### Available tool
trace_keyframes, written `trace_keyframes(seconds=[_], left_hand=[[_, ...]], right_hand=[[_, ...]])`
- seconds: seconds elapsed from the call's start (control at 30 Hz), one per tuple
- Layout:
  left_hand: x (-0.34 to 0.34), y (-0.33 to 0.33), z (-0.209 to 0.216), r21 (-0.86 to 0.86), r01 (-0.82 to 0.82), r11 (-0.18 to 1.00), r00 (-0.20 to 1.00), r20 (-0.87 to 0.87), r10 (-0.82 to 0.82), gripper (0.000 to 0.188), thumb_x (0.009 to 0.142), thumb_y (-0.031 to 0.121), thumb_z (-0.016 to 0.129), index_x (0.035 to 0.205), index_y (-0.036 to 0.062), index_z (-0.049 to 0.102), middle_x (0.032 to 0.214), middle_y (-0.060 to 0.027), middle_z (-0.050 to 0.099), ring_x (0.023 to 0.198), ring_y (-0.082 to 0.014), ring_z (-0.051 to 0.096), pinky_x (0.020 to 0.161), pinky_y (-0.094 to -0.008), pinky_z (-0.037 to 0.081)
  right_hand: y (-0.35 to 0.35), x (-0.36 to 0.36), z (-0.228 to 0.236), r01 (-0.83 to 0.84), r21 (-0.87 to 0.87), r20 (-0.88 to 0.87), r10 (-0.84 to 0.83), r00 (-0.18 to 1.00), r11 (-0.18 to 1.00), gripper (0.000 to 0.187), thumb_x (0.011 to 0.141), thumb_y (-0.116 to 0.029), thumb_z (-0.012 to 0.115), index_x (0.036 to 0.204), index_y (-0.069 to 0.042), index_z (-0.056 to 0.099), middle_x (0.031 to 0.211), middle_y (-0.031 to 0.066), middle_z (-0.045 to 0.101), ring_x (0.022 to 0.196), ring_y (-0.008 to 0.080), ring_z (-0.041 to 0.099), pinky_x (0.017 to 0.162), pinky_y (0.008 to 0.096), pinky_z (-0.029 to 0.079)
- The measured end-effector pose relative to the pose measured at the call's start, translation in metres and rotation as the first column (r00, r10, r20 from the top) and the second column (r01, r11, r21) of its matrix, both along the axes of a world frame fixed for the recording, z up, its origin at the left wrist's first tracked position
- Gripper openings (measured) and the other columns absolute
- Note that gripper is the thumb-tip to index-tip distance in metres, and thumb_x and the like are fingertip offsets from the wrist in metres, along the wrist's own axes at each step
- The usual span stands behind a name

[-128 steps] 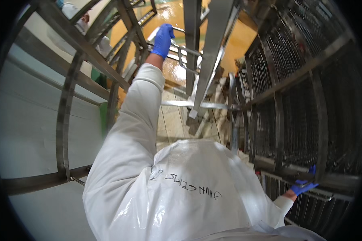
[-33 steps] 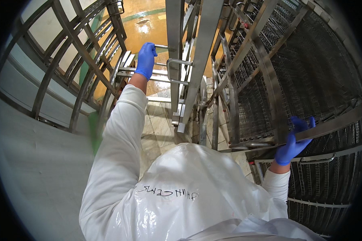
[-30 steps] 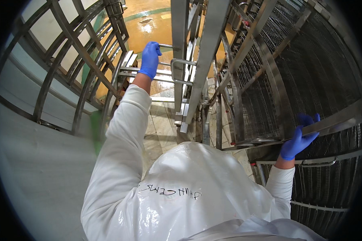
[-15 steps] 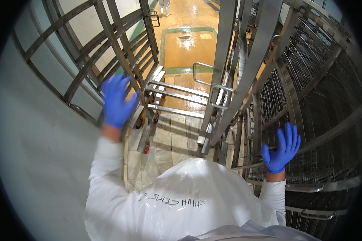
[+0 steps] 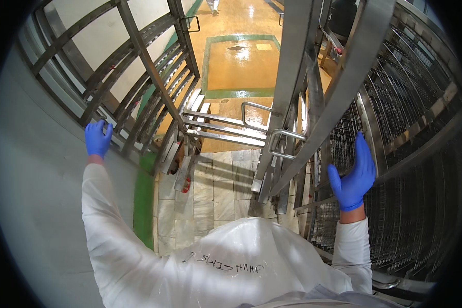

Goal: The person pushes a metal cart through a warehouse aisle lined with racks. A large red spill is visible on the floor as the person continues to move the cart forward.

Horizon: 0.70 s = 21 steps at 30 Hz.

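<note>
The slatted metal rack (image 5: 149,64) stands at the person's left, where the left hand (image 5: 98,139) bends its fingers at the near edge, whether gripping I cannot tell, while the right hand (image 5: 352,186) is open, fingers straight and thumb apart, beside a wire-shelved rack (image 5: 373,131). Between the hands stands an upright metal frame (image 5: 290,87) with looped handles; beneath lie pale tiles (image 5: 205,192), then glossy orange floor (image 5: 241,77).
</note>
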<state>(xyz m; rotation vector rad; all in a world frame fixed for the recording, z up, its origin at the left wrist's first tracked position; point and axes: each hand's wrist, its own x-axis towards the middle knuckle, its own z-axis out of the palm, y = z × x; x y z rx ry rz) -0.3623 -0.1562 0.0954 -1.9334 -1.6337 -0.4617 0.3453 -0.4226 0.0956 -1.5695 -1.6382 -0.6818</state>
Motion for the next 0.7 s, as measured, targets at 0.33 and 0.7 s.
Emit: trace_keyframes(seconds=[0.33,0.7], left_hand=[[0.033,0.046,0.006,0.312,0.144,0.939,0.989,-0.007,-0.149,0.024,0.084,0.034,0.073,0.080,0.0110,0.066,0.075,-0.0091,0.065,0.071,-0.0316,0.062,0.068,-0.0452,0.046],[0.087,0.033,0.013,0.093,0.227,0.969,0.954,0.180,-0.241,0.026,0.085,0.037,0.071,0.087,0.0115,0.073,0.076,-0.0128,0.069,0.071,-0.0323,0.067,0.065,-0.0433,0.051]], right_hand=[[0.015,0.036,0.012,0.042,0.065,-0.052,-0.039,0.998,0.997,0.101,0.081,-0.062,0.072,0.148,0.008,0.044,0.135,0.0247,0.061,0.119,0.0367,0.063,0.100,0.0431,0.049],[0.026,0.110,0.008,-0.086,-0.229,-0.594,-0.069,0.802,0.969,0.072,0.094,-0.019,0.071,0.155,0.000,0.036,0.134,0.0117,0.059,0.119,0.0186,0.056,0.105,0.0329,0.042]])
